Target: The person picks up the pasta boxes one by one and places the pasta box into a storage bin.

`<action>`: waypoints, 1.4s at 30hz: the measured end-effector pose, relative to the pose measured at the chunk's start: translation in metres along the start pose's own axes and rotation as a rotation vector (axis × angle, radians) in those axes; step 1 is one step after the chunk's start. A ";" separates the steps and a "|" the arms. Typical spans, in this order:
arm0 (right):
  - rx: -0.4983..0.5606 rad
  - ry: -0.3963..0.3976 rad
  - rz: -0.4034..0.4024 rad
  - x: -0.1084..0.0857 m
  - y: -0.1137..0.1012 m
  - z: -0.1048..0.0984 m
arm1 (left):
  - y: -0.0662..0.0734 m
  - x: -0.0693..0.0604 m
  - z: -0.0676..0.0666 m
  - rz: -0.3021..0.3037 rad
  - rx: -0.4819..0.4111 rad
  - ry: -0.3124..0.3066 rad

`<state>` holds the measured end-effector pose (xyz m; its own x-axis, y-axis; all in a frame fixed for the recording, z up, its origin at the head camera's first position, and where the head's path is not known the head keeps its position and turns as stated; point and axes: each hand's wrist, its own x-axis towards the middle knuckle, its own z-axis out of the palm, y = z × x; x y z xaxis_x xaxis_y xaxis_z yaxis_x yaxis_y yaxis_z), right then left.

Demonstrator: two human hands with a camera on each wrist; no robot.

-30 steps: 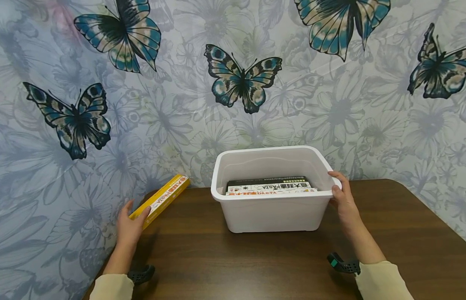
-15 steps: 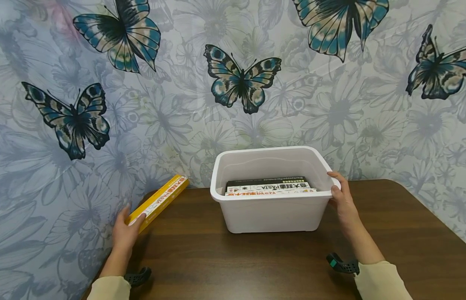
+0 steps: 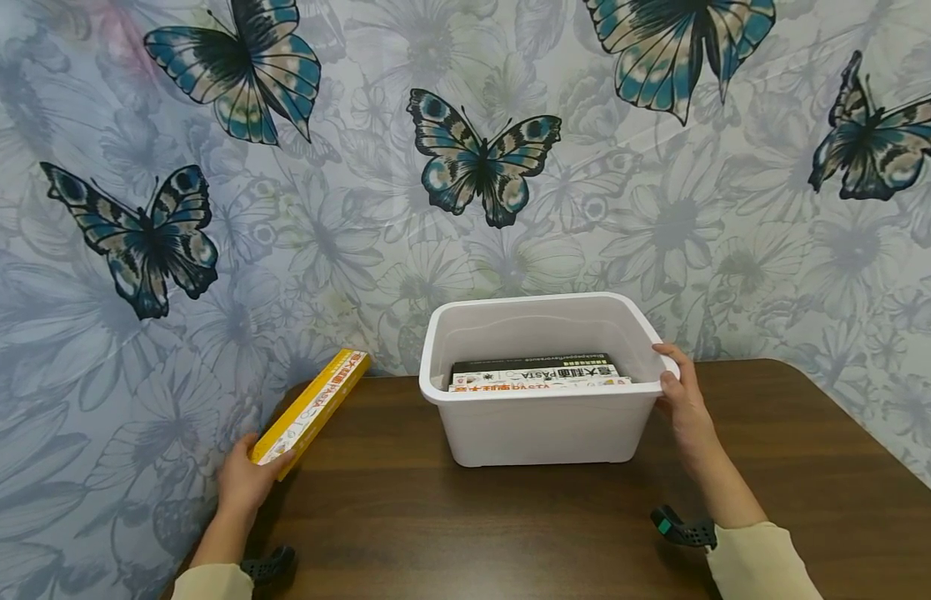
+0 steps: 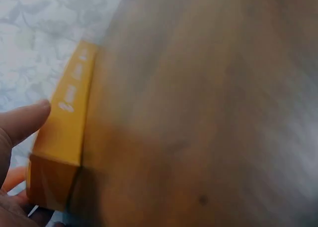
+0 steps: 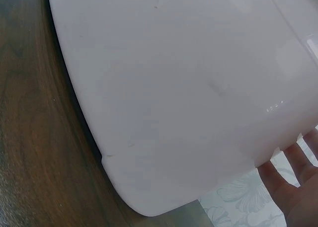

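Observation:
At the table's left edge my left hand (image 3: 245,479) grips the near end of a long yellow pasta box (image 3: 315,408), thumb on one side and fingers on the other. The left wrist view shows the thumb along the side of the yellow box (image 4: 69,113). A white plastic bin (image 3: 543,429) stands upright in the middle of the table. Inside it lie several pasta boxes (image 3: 536,375), one black and others white, their lower parts hidden by the front wall. My right hand (image 3: 686,396) holds the bin's right rim; in the right wrist view its fingers (image 5: 273,180) touch the bin wall.
The brown wooden table (image 3: 465,533) stands against a wall covering (image 3: 345,217) printed with butterflies and flowers. Its left edge runs just beside the yellow box, and its right edge slants away past the bin. A dark band (image 3: 683,527) is on each wrist.
My left hand has moved slightly left and toward me, and the yellow box has shifted with it, turning a little steeper. The right hand and the bin have stayed in place.

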<state>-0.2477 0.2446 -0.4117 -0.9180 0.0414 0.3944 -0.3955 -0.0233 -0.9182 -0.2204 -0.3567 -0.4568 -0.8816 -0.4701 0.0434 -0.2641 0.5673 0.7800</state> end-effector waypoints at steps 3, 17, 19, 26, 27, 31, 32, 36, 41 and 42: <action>-0.001 -0.001 0.003 0.000 0.000 0.000 | -0.002 -0.002 -0.001 0.014 0.024 -0.049; -0.001 0.001 0.022 -0.001 0.001 -0.001 | -0.007 -0.006 0.005 0.019 -0.030 0.014; -0.002 0.001 0.023 -0.001 0.001 -0.001 | -0.006 -0.006 0.005 0.016 -0.055 0.030; -0.007 -0.001 0.012 0.000 0.000 -0.001 | 0.002 -0.009 0.006 -0.068 -0.176 0.122; -0.007 -0.001 0.011 0.000 0.000 -0.001 | 0.003 -0.010 0.007 -0.078 -0.208 0.140; -0.006 -0.001 0.011 0.000 0.001 -0.001 | 0.008 -0.016 0.010 -0.091 -0.366 0.209; -0.007 0.001 0.014 -0.001 0.001 0.000 | 0.009 -0.017 0.011 -0.091 -0.414 0.219; -0.008 0.010 0.023 -0.001 0.002 0.000 | 0.014 -0.019 0.012 -0.100 -0.576 0.236; -0.004 0.012 0.026 0.000 0.001 -0.001 | 0.020 -0.022 0.012 -0.125 -0.733 0.265; -0.004 0.011 0.025 0.000 0.001 -0.001 | 0.022 -0.023 0.013 -0.130 -0.759 0.277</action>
<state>-0.2477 0.2455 -0.4127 -0.9274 0.0514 0.3706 -0.3720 -0.0204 -0.9280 -0.2104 -0.3249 -0.4488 -0.7073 -0.7069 -0.0011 0.0671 -0.0688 0.9954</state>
